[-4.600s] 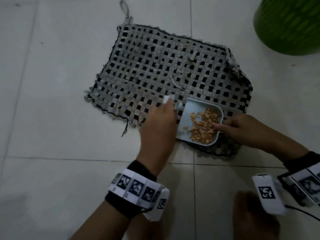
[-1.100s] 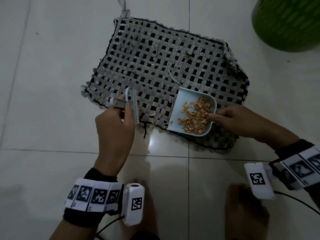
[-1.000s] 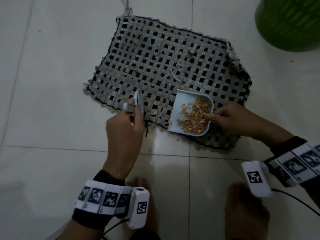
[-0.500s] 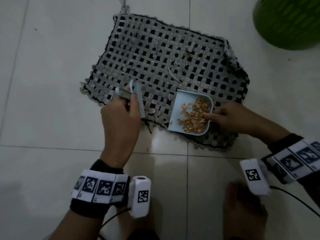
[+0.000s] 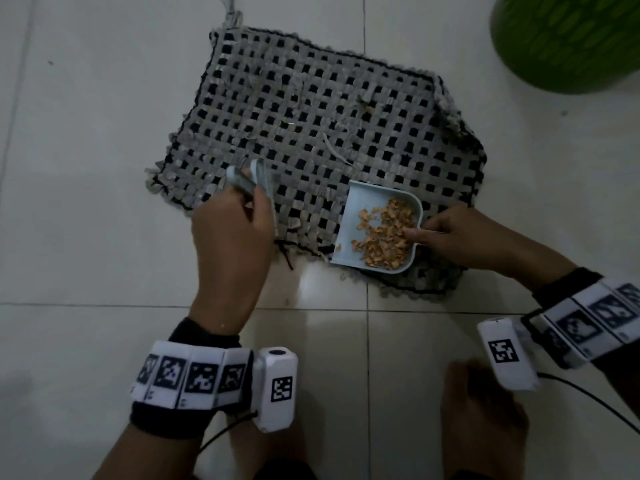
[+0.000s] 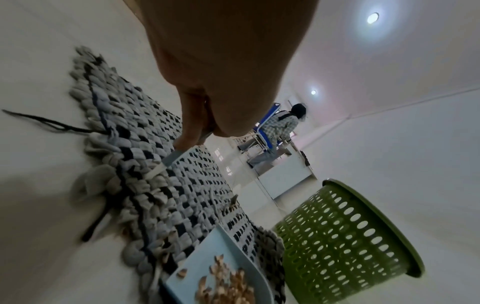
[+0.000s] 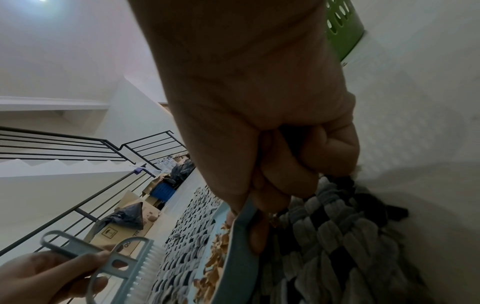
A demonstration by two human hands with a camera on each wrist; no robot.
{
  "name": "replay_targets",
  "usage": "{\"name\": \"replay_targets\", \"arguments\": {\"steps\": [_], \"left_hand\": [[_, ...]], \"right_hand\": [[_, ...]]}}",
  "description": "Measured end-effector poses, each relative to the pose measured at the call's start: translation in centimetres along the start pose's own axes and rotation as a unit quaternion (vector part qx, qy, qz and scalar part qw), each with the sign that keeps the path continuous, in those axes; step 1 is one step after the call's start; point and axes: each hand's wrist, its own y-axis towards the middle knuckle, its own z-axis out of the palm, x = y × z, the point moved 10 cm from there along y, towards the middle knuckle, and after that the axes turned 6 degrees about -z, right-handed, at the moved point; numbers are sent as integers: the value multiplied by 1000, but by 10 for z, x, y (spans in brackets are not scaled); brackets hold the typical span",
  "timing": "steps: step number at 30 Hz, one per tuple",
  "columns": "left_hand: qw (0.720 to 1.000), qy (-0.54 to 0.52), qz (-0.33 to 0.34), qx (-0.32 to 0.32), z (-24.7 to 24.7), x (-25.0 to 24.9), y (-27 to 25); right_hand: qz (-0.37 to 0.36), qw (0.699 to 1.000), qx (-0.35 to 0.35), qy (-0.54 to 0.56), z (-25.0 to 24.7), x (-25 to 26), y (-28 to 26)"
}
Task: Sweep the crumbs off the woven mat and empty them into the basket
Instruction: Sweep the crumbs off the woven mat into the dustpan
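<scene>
Most crumbs [image 5: 384,237] already lie in the dustpan [image 5: 375,233], which sits on the woven mat [image 5: 311,133] at its 5 o'clock edge, its handle pinched in the right hand [image 5: 450,233]. The left hand [image 5: 232,237] pinches the brush [image 5: 256,183] at 7 o'clock. Emptying into the green basket [image 5: 568,39], at 1 o'clock, remains.

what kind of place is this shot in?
Probably an indoor hall or lobby of a building, not a kitchen. The mat lies on a pale tiled floor; the right wrist view shows a staircase with a black railing and stacked cardboard boxes; a person sits at a desk.
</scene>
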Motion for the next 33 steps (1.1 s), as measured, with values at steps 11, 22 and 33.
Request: {"name": "replay_targets", "arguments": {"steps": [11, 22, 33], "left_hand": [[998, -59, 12, 12, 10, -12, -6], [969, -210, 5, 133, 60, -34, -40], [952, -202, 22, 228, 36, -7, -5]], "right_hand": [[-1, 1000, 11, -2, 0, 1, -3], [9, 1000, 14, -4, 0, -1, -6], [6, 1000, 14, -2, 3, -8, -6]]}}
